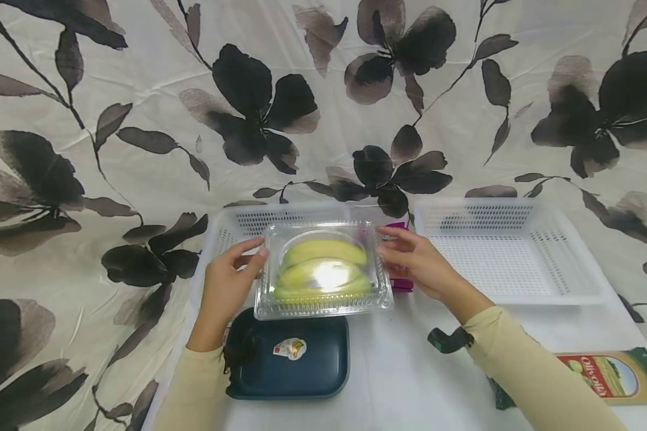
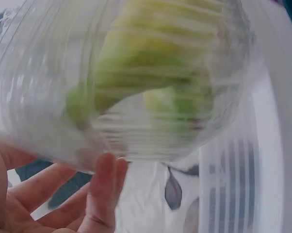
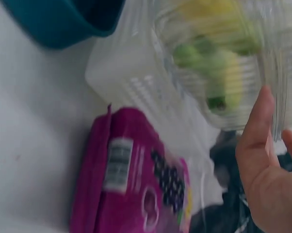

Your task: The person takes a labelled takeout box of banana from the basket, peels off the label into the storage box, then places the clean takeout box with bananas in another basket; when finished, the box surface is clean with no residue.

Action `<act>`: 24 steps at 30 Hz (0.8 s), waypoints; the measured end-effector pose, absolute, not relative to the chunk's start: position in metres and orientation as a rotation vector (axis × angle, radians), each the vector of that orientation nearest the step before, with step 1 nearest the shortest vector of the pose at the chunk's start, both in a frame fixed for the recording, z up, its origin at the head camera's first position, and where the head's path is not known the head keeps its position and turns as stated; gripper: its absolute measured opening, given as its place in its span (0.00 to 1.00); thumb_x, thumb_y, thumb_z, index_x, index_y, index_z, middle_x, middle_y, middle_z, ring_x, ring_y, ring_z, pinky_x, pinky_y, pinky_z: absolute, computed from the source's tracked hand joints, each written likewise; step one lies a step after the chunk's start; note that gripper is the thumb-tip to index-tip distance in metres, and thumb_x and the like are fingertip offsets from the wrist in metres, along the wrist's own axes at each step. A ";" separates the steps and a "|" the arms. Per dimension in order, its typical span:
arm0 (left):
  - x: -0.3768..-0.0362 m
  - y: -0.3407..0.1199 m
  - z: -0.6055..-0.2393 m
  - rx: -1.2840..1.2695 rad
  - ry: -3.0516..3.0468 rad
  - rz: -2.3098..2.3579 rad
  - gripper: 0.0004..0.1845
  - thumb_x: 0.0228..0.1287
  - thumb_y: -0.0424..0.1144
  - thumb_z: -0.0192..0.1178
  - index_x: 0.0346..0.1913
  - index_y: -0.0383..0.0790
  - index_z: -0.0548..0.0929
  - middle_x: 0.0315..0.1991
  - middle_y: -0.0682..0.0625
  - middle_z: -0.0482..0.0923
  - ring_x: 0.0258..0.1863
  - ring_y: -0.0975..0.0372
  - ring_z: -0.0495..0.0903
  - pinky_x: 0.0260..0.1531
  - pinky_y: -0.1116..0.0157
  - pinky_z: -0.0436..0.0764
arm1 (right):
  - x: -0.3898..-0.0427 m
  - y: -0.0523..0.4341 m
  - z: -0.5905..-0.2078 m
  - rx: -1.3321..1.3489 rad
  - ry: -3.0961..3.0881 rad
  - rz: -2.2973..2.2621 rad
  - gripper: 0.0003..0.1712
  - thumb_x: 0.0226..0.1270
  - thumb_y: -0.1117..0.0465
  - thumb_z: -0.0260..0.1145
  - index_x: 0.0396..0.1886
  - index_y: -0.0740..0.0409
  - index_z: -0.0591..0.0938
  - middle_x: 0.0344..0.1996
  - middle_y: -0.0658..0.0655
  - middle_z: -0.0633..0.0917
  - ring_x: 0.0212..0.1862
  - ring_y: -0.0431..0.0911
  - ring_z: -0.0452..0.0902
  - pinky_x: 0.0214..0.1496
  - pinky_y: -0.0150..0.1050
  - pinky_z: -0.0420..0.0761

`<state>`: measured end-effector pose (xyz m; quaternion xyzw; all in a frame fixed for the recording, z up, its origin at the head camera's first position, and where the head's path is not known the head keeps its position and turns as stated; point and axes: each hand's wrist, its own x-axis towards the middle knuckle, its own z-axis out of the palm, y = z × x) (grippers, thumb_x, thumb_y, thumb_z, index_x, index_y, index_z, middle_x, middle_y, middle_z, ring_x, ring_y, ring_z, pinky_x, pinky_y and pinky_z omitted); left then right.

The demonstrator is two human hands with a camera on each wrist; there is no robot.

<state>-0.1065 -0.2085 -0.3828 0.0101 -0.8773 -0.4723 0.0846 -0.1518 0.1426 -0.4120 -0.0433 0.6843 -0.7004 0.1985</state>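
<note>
A clear plastic clamshell box [image 1: 323, 308] with yellow-green bananas [image 1: 323, 263] inside is held up between both hands, above the table. My left hand [image 1: 229, 284] grips its left edge with thumb and fingertips. On the opposite edge, my right hand [image 1: 417, 263] pinches the rim; the right wrist view shows the fingers [image 3: 257, 116] at the ridged side. Below the box stands a dark blue tray [image 1: 286, 383], in which lies a small sticker [image 1: 290, 348] with a banana picture.
Two white perforated baskets stand at the back, the left basket [image 1: 232, 221] partly behind the box and the right basket [image 1: 517, 296] in full view. Between them is a purple packet [image 3: 131, 179]. An olive-labelled packet [image 1: 609, 374] lies at the right, partly under the right forearm.
</note>
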 end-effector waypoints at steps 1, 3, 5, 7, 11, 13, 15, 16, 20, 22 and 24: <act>-0.111 -0.213 -0.381 0.038 -2.610 -1.401 0.21 0.73 0.48 0.63 0.62 0.43 0.84 0.63 0.46 0.81 0.52 0.52 0.86 0.36 0.79 0.82 | -0.155 0.137 -0.412 -0.113 1.908 -1.966 0.36 0.72 0.59 0.69 0.77 0.53 0.68 0.59 0.61 0.79 0.51 0.48 0.82 0.53 0.44 0.88; -0.120 -0.222 -0.378 0.057 -2.603 -1.383 0.21 0.72 0.49 0.64 0.61 0.42 0.85 0.62 0.45 0.82 0.52 0.51 0.86 0.35 0.80 0.82 | -0.163 0.125 -0.412 -0.091 1.898 -1.975 0.35 0.73 0.60 0.67 0.76 0.55 0.68 0.61 0.63 0.79 0.52 0.48 0.81 0.55 0.44 0.87; -0.129 -0.230 -0.376 0.085 -2.616 -1.359 0.22 0.72 0.51 0.64 0.60 0.40 0.85 0.59 0.43 0.84 0.52 0.50 0.87 0.35 0.80 0.81 | -0.170 0.114 -0.411 -0.092 1.886 -1.978 0.34 0.75 0.61 0.65 0.77 0.56 0.68 0.63 0.65 0.78 0.56 0.50 0.81 0.58 0.45 0.86; -0.137 -0.239 -0.377 0.112 -2.649 -1.334 0.25 0.71 0.54 0.63 0.61 0.40 0.85 0.58 0.42 0.85 0.52 0.50 0.87 0.36 0.79 0.82 | -0.177 0.104 -0.411 -0.080 1.884 -1.972 0.32 0.75 0.60 0.64 0.76 0.56 0.69 0.64 0.65 0.77 0.58 0.50 0.81 0.61 0.46 0.84; -0.151 -0.257 -0.381 0.144 -2.728 -1.399 0.31 0.70 0.60 0.62 0.64 0.40 0.82 0.60 0.41 0.83 0.56 0.50 0.86 0.49 0.63 0.87 | -0.192 0.087 -0.414 -0.061 1.880 -1.954 0.31 0.77 0.60 0.63 0.77 0.56 0.69 0.65 0.66 0.77 0.59 0.52 0.81 0.66 0.50 0.80; -0.157 -0.266 -0.384 0.138 -2.766 -1.483 0.34 0.69 0.61 0.62 0.66 0.40 0.80 0.63 0.41 0.80 0.59 0.49 0.84 0.57 0.54 0.85 | -0.198 0.080 -0.417 -0.046 1.877 -1.945 0.31 0.77 0.61 0.62 0.76 0.57 0.69 0.65 0.66 0.77 0.60 0.53 0.81 0.68 0.51 0.79; -0.163 -0.274 -0.388 0.135 -2.808 -1.544 0.36 0.68 0.61 0.63 0.68 0.39 0.78 0.66 0.40 0.78 0.61 0.47 0.82 0.62 0.48 0.81 | -0.202 0.073 -0.419 -0.039 1.892 -1.921 0.32 0.76 0.62 0.63 0.77 0.57 0.68 0.66 0.67 0.77 0.61 0.54 0.80 0.70 0.52 0.77; -0.166 -0.278 -0.390 0.133 -2.829 -1.565 0.36 0.68 0.61 0.63 0.69 0.39 0.77 0.67 0.40 0.77 0.62 0.47 0.81 0.63 0.47 0.79 | -0.204 0.070 -0.419 -0.037 1.905 -1.902 0.33 0.75 0.63 0.64 0.77 0.57 0.68 0.67 0.67 0.77 0.63 0.55 0.79 0.71 0.53 0.76; -0.177 -0.290 -0.398 0.149 -2.894 -1.610 0.35 0.71 0.56 0.63 0.72 0.36 0.73 0.70 0.37 0.73 0.65 0.44 0.78 0.65 0.46 0.78 | -0.209 0.056 -0.423 -0.034 1.973 -1.813 0.38 0.70 0.65 0.68 0.78 0.54 0.67 0.69 0.69 0.74 0.67 0.59 0.75 0.72 0.55 0.75; -0.182 -0.294 -0.402 0.168 -2.920 -1.648 0.33 0.73 0.51 0.62 0.72 0.34 0.72 0.71 0.36 0.71 0.67 0.44 0.75 0.63 0.48 0.80 | -0.212 0.049 -0.425 -0.032 1.995 -1.780 0.40 0.68 0.66 0.69 0.78 0.53 0.67 0.70 0.70 0.73 0.68 0.60 0.74 0.71 0.55 0.75; -0.187 -0.297 -0.406 0.194 -2.948 -1.686 0.31 0.74 0.45 0.62 0.73 0.32 0.70 0.72 0.35 0.70 0.69 0.44 0.73 0.60 0.50 0.83 | -0.213 0.043 -0.425 -0.026 2.024 -1.756 0.41 0.66 0.67 0.70 0.78 0.53 0.67 0.70 0.70 0.73 0.69 0.61 0.73 0.71 0.56 0.76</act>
